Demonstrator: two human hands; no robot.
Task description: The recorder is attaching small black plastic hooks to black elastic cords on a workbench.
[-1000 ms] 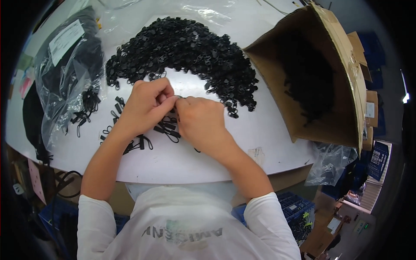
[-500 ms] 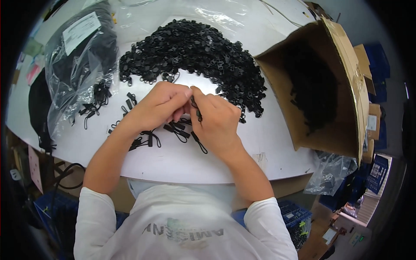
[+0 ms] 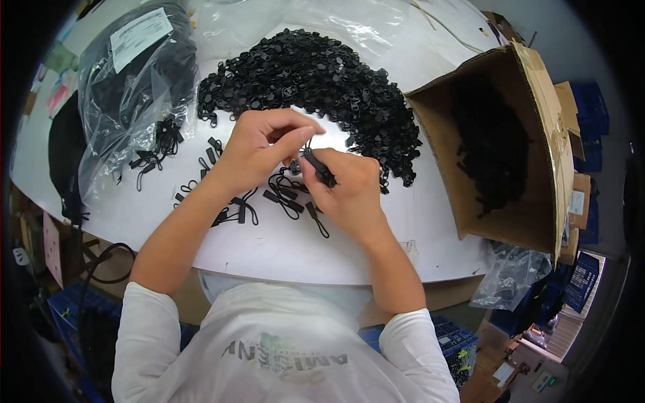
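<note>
My left hand [image 3: 259,148] and my right hand [image 3: 349,191] meet above the white table. A black zipper pull [image 3: 318,168] with a cord loop lies between the thumb and curled fingers of my right hand. My left thumb and forefinger pinch at the loop end of it; the other left fingers are partly hidden. Whether a small piece from the pile is joined to the loop cannot be made out. Loose zipper pulls with cord loops [image 3: 285,201] lie on the table below my hands. Beyond them spreads a big pile of small black ring-ended pieces [image 3: 309,74].
At the left stands a clear plastic bag [image 3: 138,84] of black goods, with more cord pulls [image 3: 161,144] by its mouth. An open cardboard box [image 3: 443,158] with black contents lies at the right. A crumpled plastic bag [image 3: 510,275] hangs at the table's right edge.
My hands have drawn slightly apart, and my left fingers have lifted. More of the zipper pull shows in my right hand. The whole view has shifted a little.
</note>
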